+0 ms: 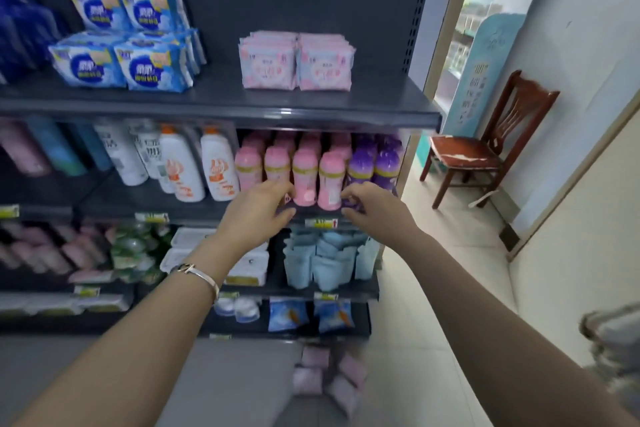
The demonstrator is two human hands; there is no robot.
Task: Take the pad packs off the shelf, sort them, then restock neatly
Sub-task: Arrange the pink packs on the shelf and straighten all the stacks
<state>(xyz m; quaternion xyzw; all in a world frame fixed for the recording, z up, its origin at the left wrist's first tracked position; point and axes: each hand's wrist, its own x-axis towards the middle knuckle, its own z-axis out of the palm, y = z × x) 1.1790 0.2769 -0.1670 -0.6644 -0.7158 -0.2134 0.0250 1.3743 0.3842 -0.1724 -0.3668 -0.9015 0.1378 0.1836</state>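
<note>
Two stacks of pink pad packs (297, 62) stand side by side on the top shelf (221, 104), right of centre. Blue pad packs (128, 42) are piled on the same shelf to the left. Several pink packs (329, 378) lie loose on the floor at the foot of the shelving. My left hand (259, 210) and my right hand (372, 206) hang in the air in front of the second shelf, below the pink stacks. Their fingers are loosely curled and hold nothing.
Pink and purple bottles (318, 170) fill the second shelf behind my hands, with white bottles to their left. Light blue pouches (325, 260) sit one shelf lower. A wooden chair (485, 142) stands by the wall at right, beside a doorway.
</note>
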